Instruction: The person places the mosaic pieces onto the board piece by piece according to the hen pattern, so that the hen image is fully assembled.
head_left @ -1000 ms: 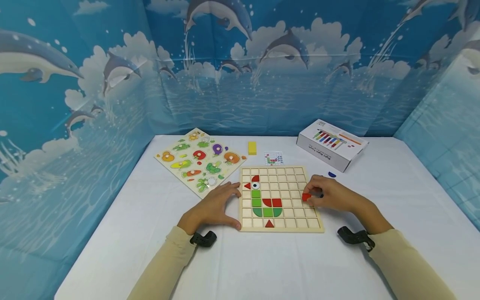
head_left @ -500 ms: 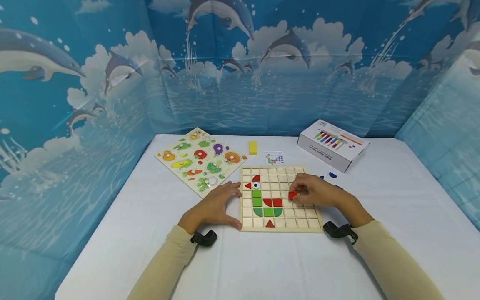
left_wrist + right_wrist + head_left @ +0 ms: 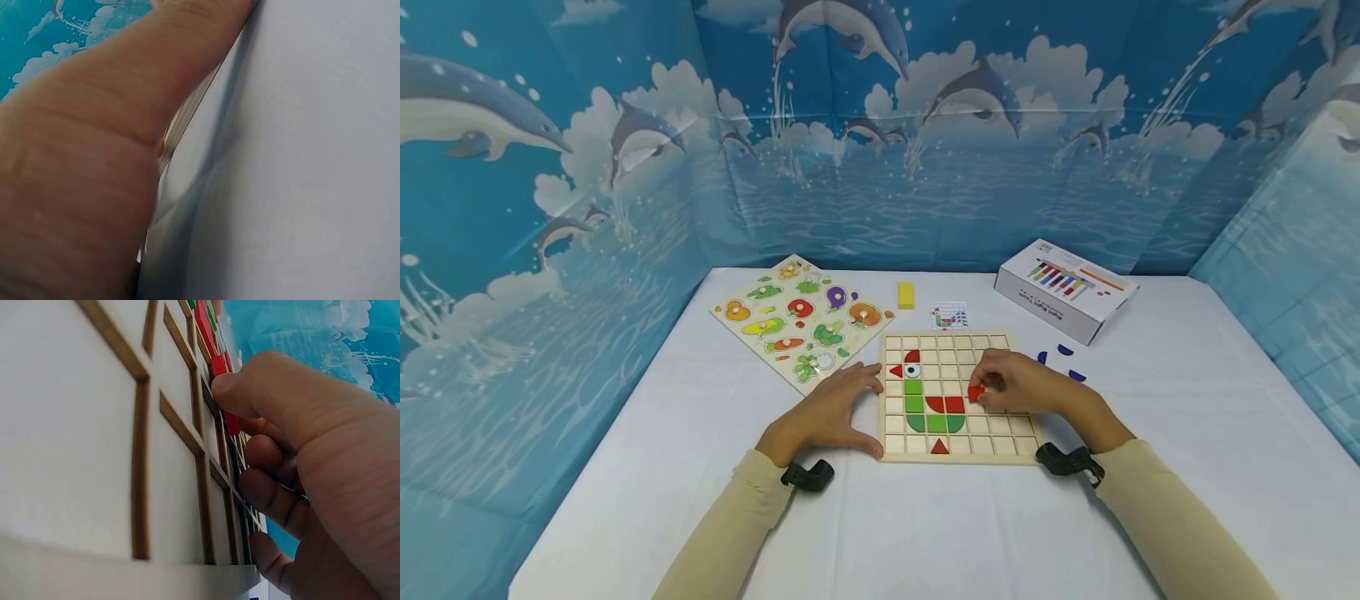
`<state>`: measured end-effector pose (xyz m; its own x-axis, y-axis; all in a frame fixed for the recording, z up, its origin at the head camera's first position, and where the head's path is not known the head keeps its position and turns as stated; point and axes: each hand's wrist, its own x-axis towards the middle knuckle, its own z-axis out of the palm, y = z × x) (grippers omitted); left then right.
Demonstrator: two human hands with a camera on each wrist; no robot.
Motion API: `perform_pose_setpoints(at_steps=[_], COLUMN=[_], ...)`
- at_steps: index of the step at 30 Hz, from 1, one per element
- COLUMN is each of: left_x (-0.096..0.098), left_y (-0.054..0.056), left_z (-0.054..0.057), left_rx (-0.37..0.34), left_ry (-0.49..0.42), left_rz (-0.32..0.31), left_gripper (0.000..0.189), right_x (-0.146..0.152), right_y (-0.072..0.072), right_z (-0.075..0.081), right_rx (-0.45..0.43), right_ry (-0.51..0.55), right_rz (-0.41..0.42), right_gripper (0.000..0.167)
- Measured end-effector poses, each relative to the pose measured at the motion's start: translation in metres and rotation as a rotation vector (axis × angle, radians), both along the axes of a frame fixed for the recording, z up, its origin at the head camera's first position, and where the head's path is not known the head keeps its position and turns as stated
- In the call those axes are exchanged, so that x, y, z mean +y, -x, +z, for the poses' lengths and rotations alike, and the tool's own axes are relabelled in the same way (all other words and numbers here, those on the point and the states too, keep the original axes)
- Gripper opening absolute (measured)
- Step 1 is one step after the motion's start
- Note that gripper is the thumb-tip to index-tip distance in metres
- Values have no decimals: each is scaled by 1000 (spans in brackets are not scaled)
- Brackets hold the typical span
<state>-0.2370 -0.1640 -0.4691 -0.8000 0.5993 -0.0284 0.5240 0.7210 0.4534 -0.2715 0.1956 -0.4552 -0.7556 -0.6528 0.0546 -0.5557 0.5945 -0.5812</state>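
A wooden grid board [image 3: 996,448] lies on the white table, with red and green tiles forming a bird-like shape around a round eye tile [image 3: 912,371]. My left hand [image 3: 827,414] rests at the board's left edge, thumb and fingers spread apart. Between thumb and fingers, my right hand [image 3: 1022,383] pinches a red tile [image 3: 976,393] over the grid, just right of a red square tile [image 3: 954,405] in the board. The right wrist view shows this red tile [image 3: 232,423] held close over the cells, its other fingers curled. A red triangle tile [image 3: 939,447] sits in the bottom row.
Several dark blue half-round tiles [image 3: 1065,350] lie right of the board. Behind it are a picture card [image 3: 948,316] and a yellow block [image 3: 906,296]. A vegetable puzzle board [image 3: 790,321] lies back left, a white box [image 3: 1060,287] back right.
My right hand has carried the red tile leftward from the board's right side to beside the red square tile, uncovering blue tiles. My left hand stays at the edge.
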Motion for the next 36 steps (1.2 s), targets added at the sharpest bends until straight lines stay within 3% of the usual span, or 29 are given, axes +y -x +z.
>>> perform_pose_setpoints(at_steps=[36], left_x=[0], left_y=[0], left_z=[-1], left_rx=[-2], left_ry=[-10], left_rz=[3], left_gripper=[91], right_x=[-3], right_y=[-6], right_z=[5], right_rx=[-86], right_ry=[24], right_rz=[61], right_gripper=[17])
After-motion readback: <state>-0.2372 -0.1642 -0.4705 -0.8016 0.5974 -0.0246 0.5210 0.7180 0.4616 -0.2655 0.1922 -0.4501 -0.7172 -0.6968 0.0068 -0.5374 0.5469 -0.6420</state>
